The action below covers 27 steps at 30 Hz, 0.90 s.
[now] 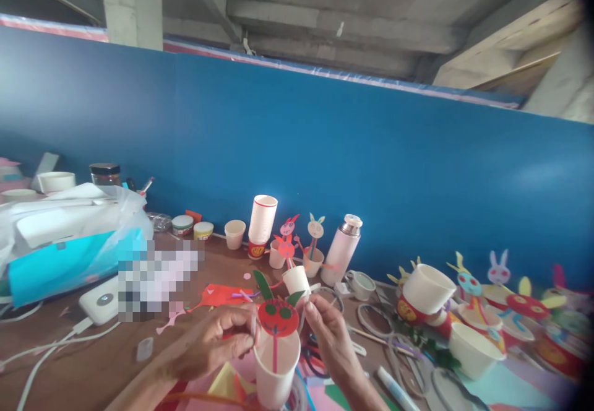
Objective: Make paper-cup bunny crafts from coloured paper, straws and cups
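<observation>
In front of me stands a white paper cup (271, 377). A round red paper animal face (278, 317) with green ears, green eyes and a drawn mouth rises from it on a pink stick (275, 354). My left hand (223, 337) is closed in a pinch close to the face's left edge and the cup rim. On the other side my right hand (328, 327) pinches with thumb and forefinger by the right green ear. Whatever lies between the fingertips of either hand is too small to make out.
Behind are a small paper-figure cup (297, 282), stacked paper cups (262, 222) and a pink thermos (342, 251). More cups with paper animals (476, 349) crowd the right. Left are a plastic bag (69, 231) and a white device (101, 299) with cables. Red paper scraps (225, 295) lie nearby.
</observation>
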Tool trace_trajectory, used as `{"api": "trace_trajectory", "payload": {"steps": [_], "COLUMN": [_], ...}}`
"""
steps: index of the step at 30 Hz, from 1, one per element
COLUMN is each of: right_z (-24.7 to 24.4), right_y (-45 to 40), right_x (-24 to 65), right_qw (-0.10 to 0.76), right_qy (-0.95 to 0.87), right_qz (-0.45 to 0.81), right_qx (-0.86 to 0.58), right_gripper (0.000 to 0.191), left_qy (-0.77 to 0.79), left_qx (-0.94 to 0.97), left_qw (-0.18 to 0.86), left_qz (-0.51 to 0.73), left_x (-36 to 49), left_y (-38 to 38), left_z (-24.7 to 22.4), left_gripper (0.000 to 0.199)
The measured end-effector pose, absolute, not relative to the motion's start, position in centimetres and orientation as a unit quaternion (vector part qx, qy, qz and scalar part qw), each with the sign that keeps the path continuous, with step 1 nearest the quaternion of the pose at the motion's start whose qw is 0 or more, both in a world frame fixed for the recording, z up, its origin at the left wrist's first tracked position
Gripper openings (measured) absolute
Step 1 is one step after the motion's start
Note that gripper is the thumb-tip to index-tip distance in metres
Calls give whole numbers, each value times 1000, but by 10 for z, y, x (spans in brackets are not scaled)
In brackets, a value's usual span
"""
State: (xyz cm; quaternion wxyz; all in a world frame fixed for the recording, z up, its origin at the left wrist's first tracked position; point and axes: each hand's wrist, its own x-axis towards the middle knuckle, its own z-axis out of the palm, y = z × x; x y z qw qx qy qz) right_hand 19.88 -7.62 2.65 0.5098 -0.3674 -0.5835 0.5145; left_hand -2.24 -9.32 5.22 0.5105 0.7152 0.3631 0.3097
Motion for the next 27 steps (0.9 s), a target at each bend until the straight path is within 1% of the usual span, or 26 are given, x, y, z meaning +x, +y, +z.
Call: {"api": "trace_trajectory", "payload": {"steps": [3,6,8,10,14,19,22,27], "right_z": [26,27,26,24,20,17,13,4], "right_y": [-75,-75,-74,-73,-72,-72,-73,-72], "right_x": [201,202,203,203,202,200,198,195], "right_qw": [487,473,465,468,505,535,537,548], "right_qy": [-565,-547,-551,-555,-562,-599,-599,-595], "right_qz": [573,623,631,625,580,512,520,524], "right_qx": [-339,-298,-286,-288,-305,-304,-288,-266], "right_gripper": [37,32,29,25,20,21,22,18], "left_qy": [345,356,373,378,358,356,354,335], "left_qx": [693,687,681,675,666,655,652,635], "left_qw": [545,546,546,548,567,581,588,612], "left_qz": [322,320,315,318,327,327,322,332], "left_x": [-26,-30,-32,-33,-32,-34,-34,-29], "left_y": [-90,-89,-89,-88,-86,-82,-82,-82], "left_z": [51,52,54,55,53,44,41,43], "left_gripper": [14,13,14,14,15,17,18,17]}}
